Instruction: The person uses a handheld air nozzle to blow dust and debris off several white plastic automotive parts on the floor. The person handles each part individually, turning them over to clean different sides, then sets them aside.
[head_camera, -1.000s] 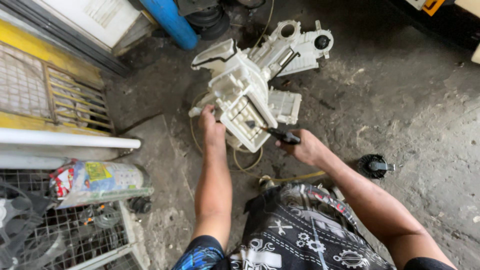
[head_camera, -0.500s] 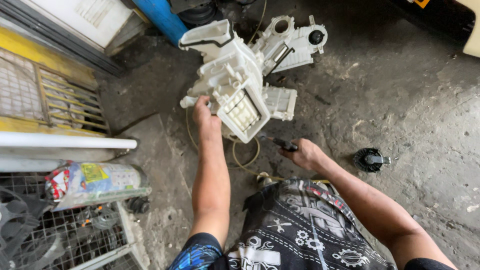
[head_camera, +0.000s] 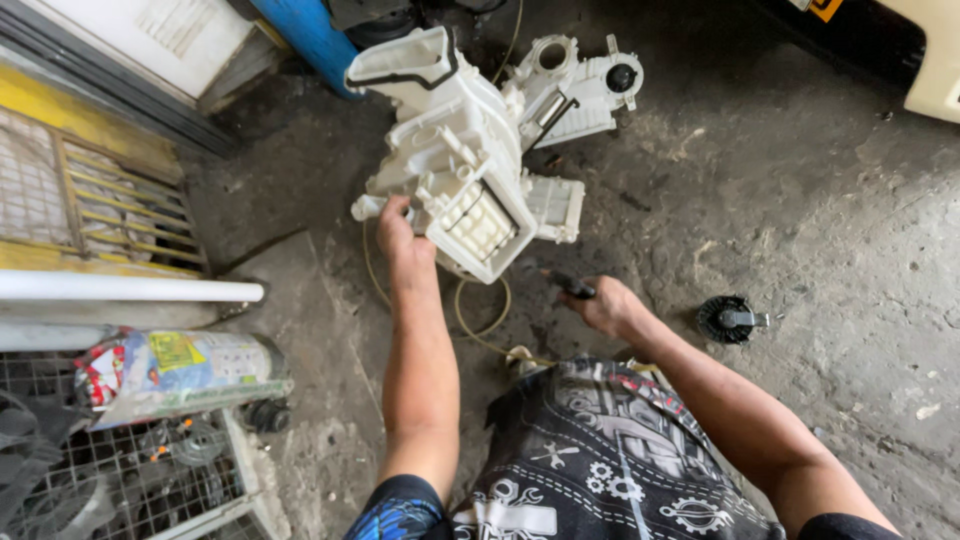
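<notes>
A large white plastic housing (head_camera: 455, 150) with vents and ducts is tilted up off the dirty concrete floor. My left hand (head_camera: 397, 232) grips its lower left edge and holds it raised. A second white housing part (head_camera: 580, 85) lies behind it on the floor. My right hand (head_camera: 603, 303) is lower and to the right, closed around a black-handled tool (head_camera: 572, 286), apart from the housing. A yellowish hose (head_camera: 470, 320) loops on the floor under the housing.
A round black part (head_camera: 728, 319) lies on the floor at right. A blue pipe (head_camera: 315, 40) stands behind. A yellow metal grille (head_camera: 90, 200), a white bar (head_camera: 130, 291), a wrapped cylinder (head_camera: 175, 365) and a wire rack (head_camera: 120, 470) crowd the left.
My left hand has lifted and tilted the white housing up and toward me. My right hand with the tool has drawn back from the housing, down toward my lap.
</notes>
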